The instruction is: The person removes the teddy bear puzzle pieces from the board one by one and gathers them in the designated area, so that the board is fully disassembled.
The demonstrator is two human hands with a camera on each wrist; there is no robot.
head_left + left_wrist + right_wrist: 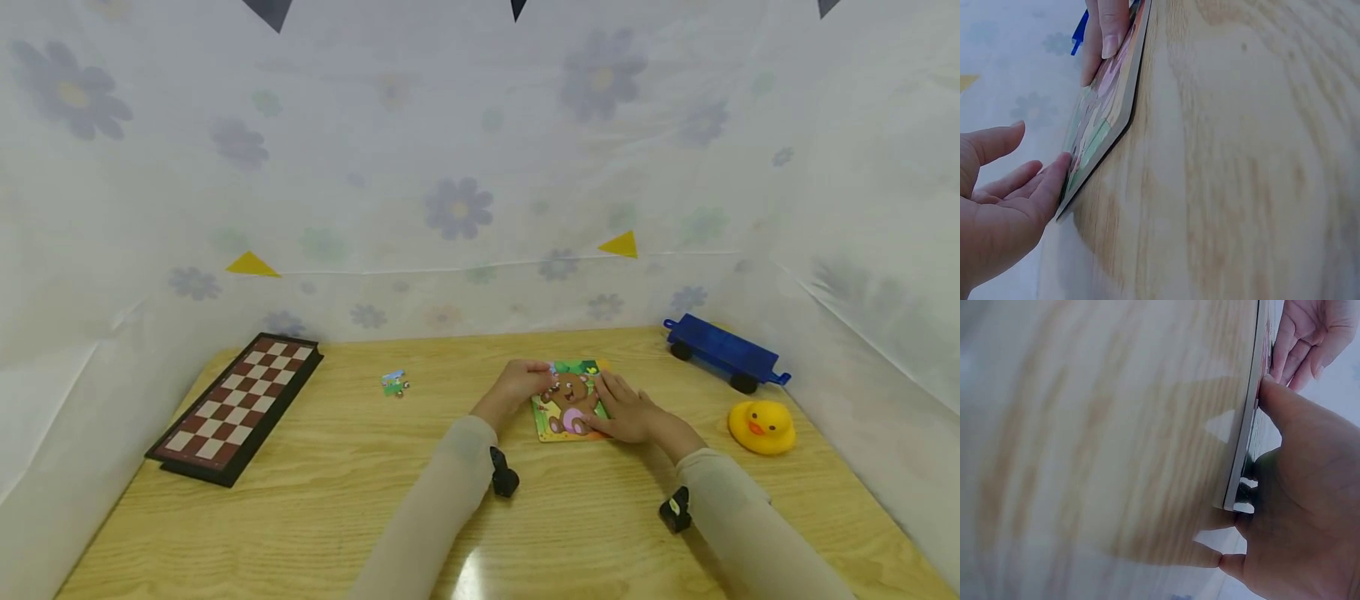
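Note:
A square bear jigsaw puzzle (pixel 570 404) lies flat on the table, a brown bear on a green and yellow ground. My left hand (pixel 521 385) is at its upper left side. In the left wrist view, this hand's fingertips (pixel 1062 164) touch the puzzle's edge while the thumb stands away from it. Over the right side of the puzzle rests my right hand (pixel 633 414), fingers extended and thumb reaching in across the bear's lower body. The right wrist view shows the right thumb (pixel 1275 394) on the puzzle's face. Part of the picture is hidden under the right hand.
A small blue and green jigsaw piece (pixel 395 383) lies left of the puzzle on the wooden table (pixel 337 517). Farther left is a folded chessboard (pixel 240 404). On the right are a blue toy wagon (pixel 723 350) and a yellow rubber duck (pixel 763 427). Flowered cloth walls (pixel 465 133) enclose the table.

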